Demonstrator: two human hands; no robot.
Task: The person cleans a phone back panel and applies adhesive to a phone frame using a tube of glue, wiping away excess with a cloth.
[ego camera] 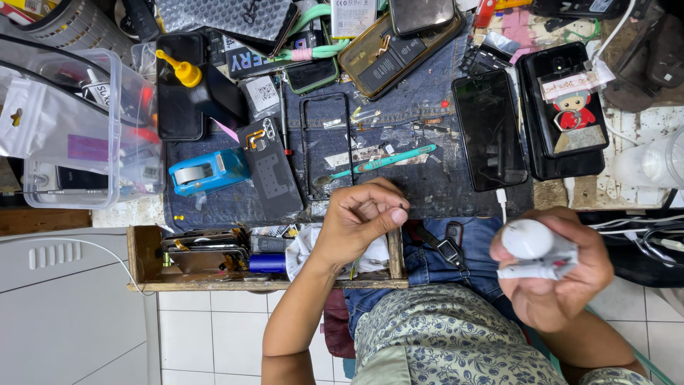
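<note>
A cluttered workbench [427, 189] covered with dark denim cloth fills the upper frame; white floor tiles [206, 335] are seen at the bottom. Low centre, the left hand [356, 217] is pinched shut on a tiny dark part [403, 206]. At lower right, the right hand [563, 274] is curled around a white round-headed tool [536, 249]. A dark phone [490, 128] lies upper right, a blue tape dispenser [206, 171] left.

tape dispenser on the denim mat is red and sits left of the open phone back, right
Not quite. The tape dispenser is blue, not red. The head view shows it on the denim mat, left of the open phone back, as you said.
</note>
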